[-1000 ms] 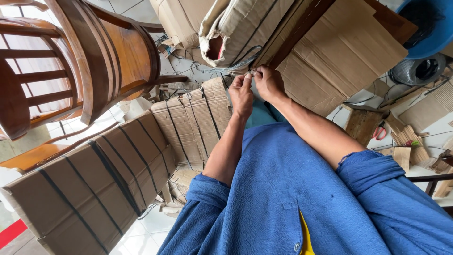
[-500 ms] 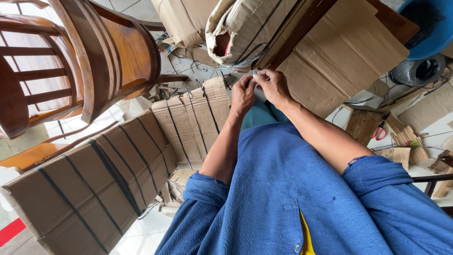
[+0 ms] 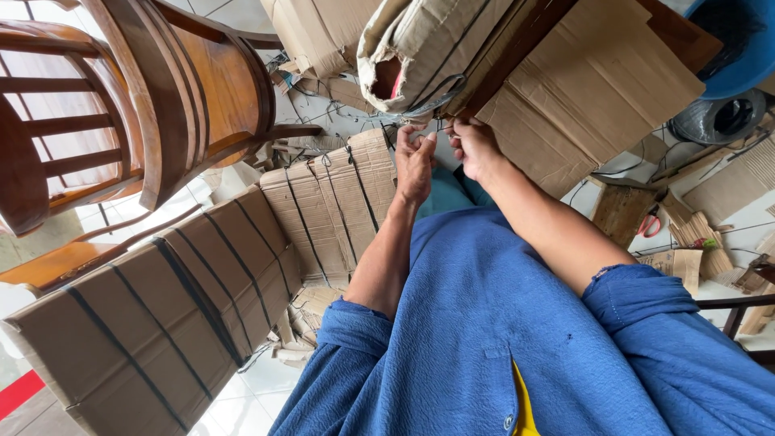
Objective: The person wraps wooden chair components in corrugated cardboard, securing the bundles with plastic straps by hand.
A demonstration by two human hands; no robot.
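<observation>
Left hand (image 3: 416, 161): fingers curled up toward the bundle's mouth, fingertips pinched on the dark strap (image 3: 440, 95) just under it – thumb side faces the other hand.
Right hand (image 3: 475, 145): fingers folded tight, pinching the same strap right beside the left; the two hands nearly touch.
Strap: thin, dark, loops across the open end of the cardboard-wrapped bundle (image 3: 428, 40), then drops to the fingers. Grip detail too small to tell beyond that.
Bundle: at top centre of view, above both hands. Long axis runs on a diagonal, lower left to upper right; open torn end points down-left toward the hands, w/ something red showing inside.
Flat cardboard sheet (image 3: 597, 89): lies against the bundle's right side, same slant.
Strapped cardboard packs (image 3: 161, 307): left of the forearms – long, banded w/ black straps.
Wooden chair (image 3: 129, 105): upper left, well apart from hands.
Sleeves (image 3: 484, 339): blue, rolled to the elbows.
</observation>
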